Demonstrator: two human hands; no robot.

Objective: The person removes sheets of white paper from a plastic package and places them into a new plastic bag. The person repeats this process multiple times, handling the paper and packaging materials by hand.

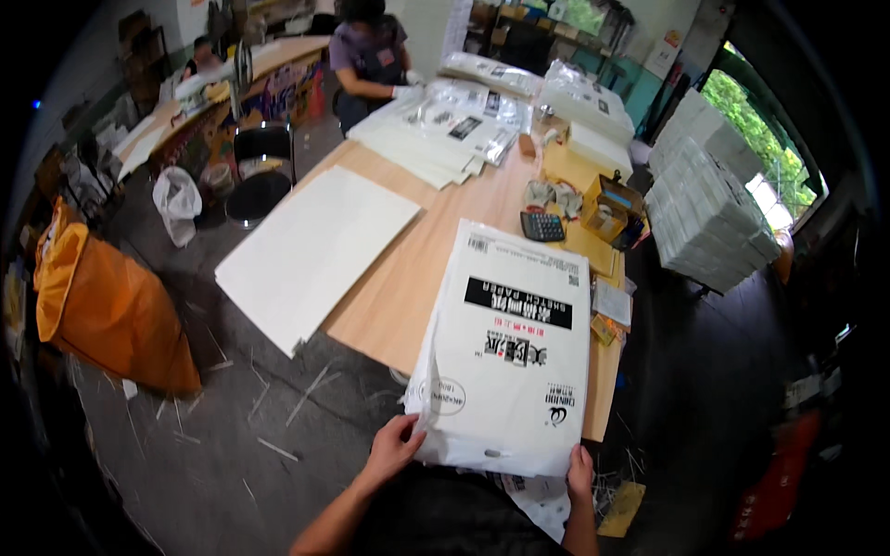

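Observation:
A white plastic bag with black and red print point(519, 398) lies flat at the near end of the wooden table, apparently filled with a stack of paper. At its near left corner my left hand point(397, 445) pinches the loose edge of the plastic. My right hand point(580, 471) grips the near right corner, the fingers partly hidden by the bag. A small oval hole shows along the near edge between my hands. Left of the bag, a stack of large white sheets point(320, 250) overhangs the table's left edge.
On the wooden table point(375, 315) are a calculator point(541, 226), gloves point(554, 196) and a yellow box point(607, 208). A co-worker point(369, 60) handles packs point(436, 130) at the far end. An orange sack point(111, 306) and a chair point(262, 176) stand left. Wrapped stacks point(709, 199) stand right.

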